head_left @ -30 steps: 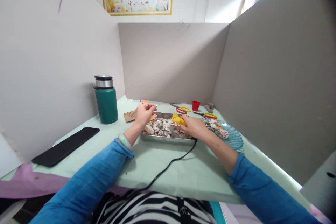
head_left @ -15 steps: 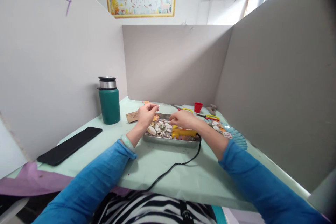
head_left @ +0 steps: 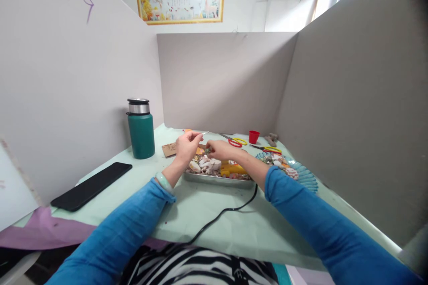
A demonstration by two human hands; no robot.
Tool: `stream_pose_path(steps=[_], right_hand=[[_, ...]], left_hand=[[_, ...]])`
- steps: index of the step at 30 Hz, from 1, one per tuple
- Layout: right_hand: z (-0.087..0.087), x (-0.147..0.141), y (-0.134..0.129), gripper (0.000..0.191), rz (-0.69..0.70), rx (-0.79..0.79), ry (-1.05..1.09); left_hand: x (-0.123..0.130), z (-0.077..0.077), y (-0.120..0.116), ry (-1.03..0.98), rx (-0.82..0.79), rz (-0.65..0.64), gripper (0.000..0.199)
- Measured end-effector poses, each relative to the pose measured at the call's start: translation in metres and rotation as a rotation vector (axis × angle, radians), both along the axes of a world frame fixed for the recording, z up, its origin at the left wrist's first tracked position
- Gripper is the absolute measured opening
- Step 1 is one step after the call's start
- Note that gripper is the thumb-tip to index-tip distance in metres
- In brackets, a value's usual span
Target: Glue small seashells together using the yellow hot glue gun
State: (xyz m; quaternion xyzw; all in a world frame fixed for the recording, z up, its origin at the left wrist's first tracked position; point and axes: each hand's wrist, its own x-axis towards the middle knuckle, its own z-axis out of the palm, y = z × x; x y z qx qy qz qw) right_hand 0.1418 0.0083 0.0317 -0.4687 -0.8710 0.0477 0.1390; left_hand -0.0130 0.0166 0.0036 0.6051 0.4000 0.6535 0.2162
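Above the left side of a metal tray (head_left: pixel 219 180), my left hand (head_left: pixel 187 146) pinches a small, thin white piece (head_left: pixel 205 133), too small to name. My right hand (head_left: pixel 221 149) reaches over the tray with its fingertips pressed together at the shells (head_left: pixel 207 164). Something greenish shows at those fingertips, but whether it is held is unclear. A yellow glue gun (head_left: pixel 232 169) lies in the tray's right part, partly under my right forearm. Its black cord (head_left: pixel 223 210) runs across the table toward me.
A blue scalloped plate (head_left: pixel 306 177) with shells stands at the right. Behind lie red-and-yellow scissors (head_left: pixel 238 142), a second pair (head_left: pixel 269 148) and a red cup (head_left: pixel 253 136). At the left are a green bottle (head_left: pixel 141 136), a black phone-like slab (head_left: pixel 92 186) and brown card (head_left: pixel 169 149).
My right hand has moved left across the tray, its fingertips now closer to my left hand. The left hand stays nearly still with the white piece.
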Motion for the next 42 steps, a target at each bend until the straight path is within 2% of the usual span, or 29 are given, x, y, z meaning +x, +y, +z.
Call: stream_pose_path(steps=[3,8,13,17,23,28,32,37,42], right_hand=[[0.003,0.015,-0.008,0.025,0.074,-0.27,0.392],[-0.001,0.023,-0.022,0.024,0.04,-0.48,0.966],[0.0,0.029,-0.02,0.022,0.086,-0.727,1.319],[0.001,0.035,-0.019,0.01,0.059,-0.815,1.435],[0.0,0.036,-0.02,0.019,0.049,-0.844,1.499],[0.003,0.037,-0.023,0.014,0.085,-0.897,1.538],[0.003,0.039,-0.022,0.014,0.122,-0.863,1.524],[-0.005,0.037,-0.017,0.001,0.144,-0.806,1.463],[-0.009,0.03,-0.018,0.01,0.116,-0.652,1.449]], left_hand=[[0.001,0.0,-0.001,-0.003,0.004,-0.007,0.028],[0.004,0.0,-0.003,0.003,0.007,-0.016,0.028],[0.005,0.0,-0.003,0.004,-0.001,-0.034,0.027],[0.005,0.0,-0.002,0.006,-0.014,-0.029,0.027],[0.006,0.002,-0.006,0.01,-0.02,-0.047,0.026],[0.007,0.003,-0.008,-0.001,-0.017,-0.053,0.025],[0.006,0.002,-0.007,0.016,0.001,-0.035,0.024],[0.007,0.004,-0.013,0.111,0.064,0.031,0.021],[0.009,0.006,-0.021,0.196,0.097,0.087,0.017]])
